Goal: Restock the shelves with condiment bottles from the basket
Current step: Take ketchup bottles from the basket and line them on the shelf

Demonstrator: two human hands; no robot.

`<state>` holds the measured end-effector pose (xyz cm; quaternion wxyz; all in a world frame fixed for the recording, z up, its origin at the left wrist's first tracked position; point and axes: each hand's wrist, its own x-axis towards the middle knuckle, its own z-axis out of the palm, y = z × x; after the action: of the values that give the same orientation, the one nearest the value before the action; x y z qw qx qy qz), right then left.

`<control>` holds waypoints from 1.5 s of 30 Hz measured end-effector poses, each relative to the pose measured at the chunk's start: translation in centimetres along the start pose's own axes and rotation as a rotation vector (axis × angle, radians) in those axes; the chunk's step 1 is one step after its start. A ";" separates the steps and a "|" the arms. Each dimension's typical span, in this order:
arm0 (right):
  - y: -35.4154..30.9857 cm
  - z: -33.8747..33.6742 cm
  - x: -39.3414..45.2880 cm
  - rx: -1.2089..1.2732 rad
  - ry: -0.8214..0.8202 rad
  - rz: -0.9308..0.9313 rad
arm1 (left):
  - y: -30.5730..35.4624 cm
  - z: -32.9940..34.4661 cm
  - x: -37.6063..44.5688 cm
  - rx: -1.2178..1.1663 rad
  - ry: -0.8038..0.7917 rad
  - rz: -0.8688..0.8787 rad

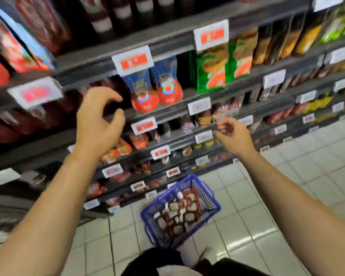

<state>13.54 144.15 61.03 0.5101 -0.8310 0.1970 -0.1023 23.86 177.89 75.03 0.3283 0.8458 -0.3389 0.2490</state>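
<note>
we raise both hands before shelves [167,114], each holding nothing: left hand [100,124] loosely curled near dark bottles [112,92], probably placing gap; right hand [233,134] relaxed. basket [213,202] on floor below, condiment bottles [179,212] piled inside: dark red, white caps, pale labels, blurred.
</note>
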 end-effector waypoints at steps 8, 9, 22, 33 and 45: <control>14.1 5.1 -9.9 -0.083 -0.114 0.472 | -5.0 14.1 -21.3 -0.121 -0.850 -0.800; 15.6 5.9 -11.2 -0.079 -0.120 0.520 | -5.8 15.3 -23.7 -0.118 -0.918 -0.855; 39.3 32.0 -16.0 -0.209 -0.541 0.793 | -20.0 37.7 -52.2 0.015 -1.309 -1.487; 57.4 51.4 -6.4 -0.810 -0.753 0.051 | -29.8 56.1 -67.2 0.236 -0.919 -1.826; 59.5 50.8 -6.9 -0.445 -0.589 0.600 | -32.3 57.5 -72.3 0.121 -0.952 -1.805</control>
<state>12.90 164.21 -14.94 0.3610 -0.8202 0.2925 0.3338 12.37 183.79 -21.98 0.1816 0.8119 0.3427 -0.4363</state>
